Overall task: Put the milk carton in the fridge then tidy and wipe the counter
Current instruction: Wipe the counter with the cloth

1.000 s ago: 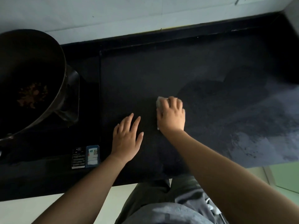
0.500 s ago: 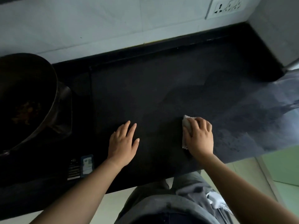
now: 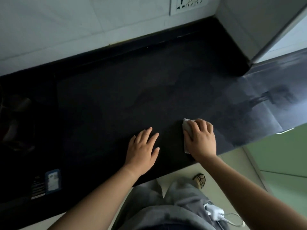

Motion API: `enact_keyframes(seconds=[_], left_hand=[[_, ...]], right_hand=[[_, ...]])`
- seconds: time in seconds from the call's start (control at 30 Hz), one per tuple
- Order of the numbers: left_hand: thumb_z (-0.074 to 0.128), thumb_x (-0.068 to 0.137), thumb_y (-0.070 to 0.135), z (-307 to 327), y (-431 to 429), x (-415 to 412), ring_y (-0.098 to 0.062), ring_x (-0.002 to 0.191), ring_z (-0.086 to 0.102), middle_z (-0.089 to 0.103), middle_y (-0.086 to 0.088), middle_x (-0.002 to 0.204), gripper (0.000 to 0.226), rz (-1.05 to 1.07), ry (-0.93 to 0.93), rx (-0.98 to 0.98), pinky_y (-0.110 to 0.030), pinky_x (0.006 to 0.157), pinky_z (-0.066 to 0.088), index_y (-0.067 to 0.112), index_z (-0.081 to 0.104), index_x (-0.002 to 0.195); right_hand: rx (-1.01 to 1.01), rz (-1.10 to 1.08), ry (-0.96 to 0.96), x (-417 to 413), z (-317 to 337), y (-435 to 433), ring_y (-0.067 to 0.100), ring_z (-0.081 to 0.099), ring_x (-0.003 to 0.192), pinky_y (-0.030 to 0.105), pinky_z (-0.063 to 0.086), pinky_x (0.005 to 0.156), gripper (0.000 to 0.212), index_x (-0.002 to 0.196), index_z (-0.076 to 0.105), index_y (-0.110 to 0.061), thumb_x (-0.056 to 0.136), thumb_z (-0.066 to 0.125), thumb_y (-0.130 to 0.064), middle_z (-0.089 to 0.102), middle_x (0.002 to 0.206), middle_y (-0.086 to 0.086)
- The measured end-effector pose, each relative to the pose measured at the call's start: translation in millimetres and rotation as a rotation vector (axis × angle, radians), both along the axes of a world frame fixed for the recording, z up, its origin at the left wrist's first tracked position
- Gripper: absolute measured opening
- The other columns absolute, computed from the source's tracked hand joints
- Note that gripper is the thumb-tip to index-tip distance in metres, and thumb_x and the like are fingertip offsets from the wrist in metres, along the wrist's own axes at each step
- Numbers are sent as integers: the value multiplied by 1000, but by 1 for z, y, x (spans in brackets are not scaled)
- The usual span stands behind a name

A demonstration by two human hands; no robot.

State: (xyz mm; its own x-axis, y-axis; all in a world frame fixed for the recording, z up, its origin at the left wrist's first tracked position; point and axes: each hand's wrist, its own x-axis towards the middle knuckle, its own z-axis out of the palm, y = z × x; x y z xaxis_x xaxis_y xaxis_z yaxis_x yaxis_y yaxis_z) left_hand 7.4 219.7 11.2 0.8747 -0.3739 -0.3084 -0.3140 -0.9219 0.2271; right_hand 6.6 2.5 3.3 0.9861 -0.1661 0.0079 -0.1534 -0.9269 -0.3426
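Note:
The black counter [image 3: 132,90] fills the middle of the view. My right hand [image 3: 201,140] presses a small pale cloth [image 3: 186,127] flat on the counter near its front edge; only the cloth's left side shows from under my fingers. My left hand [image 3: 143,150] lies flat on the counter, fingers spread, a short way left of the cloth and holding nothing. A damp, lighter sheen covers the counter's right part [image 3: 259,110]. No milk carton is in view.
A grey fridge [image 3: 265,27] stands at the counter's right end. A stove top with stickers [image 3: 51,181] lies at the left. A wall socket [image 3: 189,4] sits above the black backsplash. Below the counter's edge I see floor and my grey trousers.
My right hand has slid the cloth to the right along the front of the counter. The view has swung right, so the pan is out of view and the fridge has appeared.

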Motion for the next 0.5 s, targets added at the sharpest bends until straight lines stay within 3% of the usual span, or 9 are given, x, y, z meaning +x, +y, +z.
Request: enact_keyframes(seconds=[0.13, 0.37, 0.5], left_hand=[[37, 93, 42, -3, -9, -6, -24, 141, 20, 16, -3, 156, 57, 42, 2, 36, -47, 109, 30, 27, 22, 145], [38, 93, 42, 4, -17, -7, -23, 142, 20, 16, -3, 156, 57, 82, 5, 76, -48, 109, 29, 28, 21, 145], [42, 92, 41, 12, -26, -1, -25, 139, 25, 27, -6, 152, 53, 124, -7, 52, -46, 108, 31, 25, 32, 142]], right_hand=[[17, 65, 43, -5, 5, 0, 35, 42, 115, 46, 45, 84, 41, 121, 54, -20, 85, 57, -39, 52, 124, 11], [40, 278, 65, -39, 9, -26, 29, 46, 112, 43, 51, 77, 40, 118, 54, -25, 86, 41, -46, 55, 121, 5], [66, 202, 80, -21, 12, -47, 33, 46, 112, 45, 52, 72, 36, 116, 56, -22, 85, 53, -40, 54, 121, 7]])
